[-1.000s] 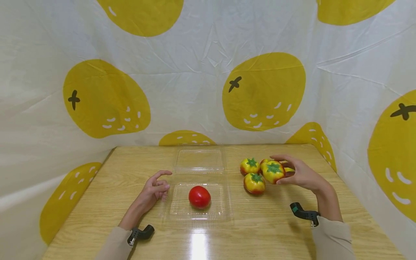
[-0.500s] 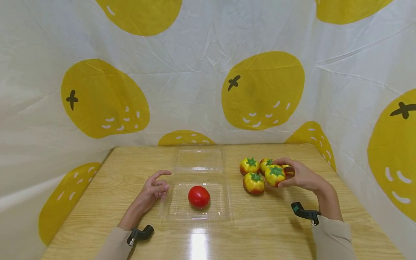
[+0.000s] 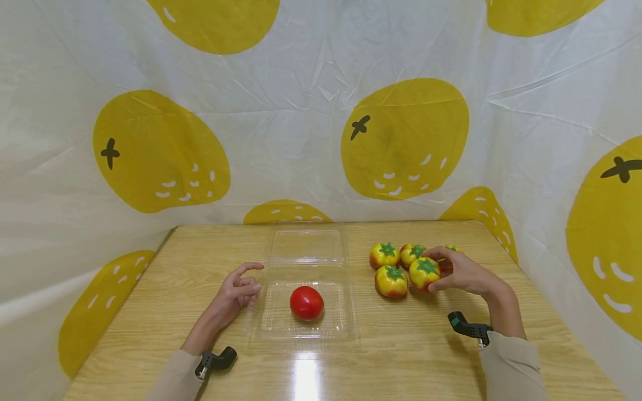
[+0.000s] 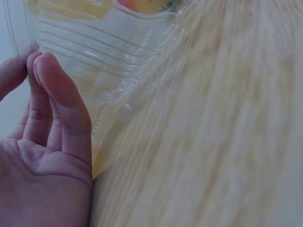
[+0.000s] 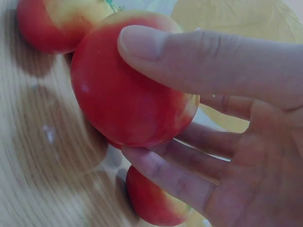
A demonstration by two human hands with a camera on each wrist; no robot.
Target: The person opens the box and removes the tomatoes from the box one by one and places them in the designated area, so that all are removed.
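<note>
In the head view my right hand [image 3: 463, 272] holds a yellow-and-red round fruit with a green leafy top [image 3: 424, 273], thumb on the near side and fingers on the far side. In the right wrist view the thumb presses the fruit's red side [image 5: 128, 104]; whether its underside touches the table cannot be told. My left hand [image 3: 232, 292] is at the left edge of an open clear plastic clamshell container [image 3: 331, 328]. Its thumb and lower fingers pinch the rim while the index finger sticks out. A red tomato-like fruit [image 3: 307, 303] lies in the near half.
Several matching yellow-and-red fruits sit close around the held one, including one at the front left [image 3: 391, 282] and one behind [image 3: 384, 255]. The container's lid half [image 3: 307, 247] lies flat toward the table's back edge. A patterned curtain [image 3: 286, 150] hangs behind the wooden table [image 3: 401, 356].
My right hand has brought the fruit down and slightly right, uncovering more of the fruit behind it. The left hand and the container have stayed in place.
</note>
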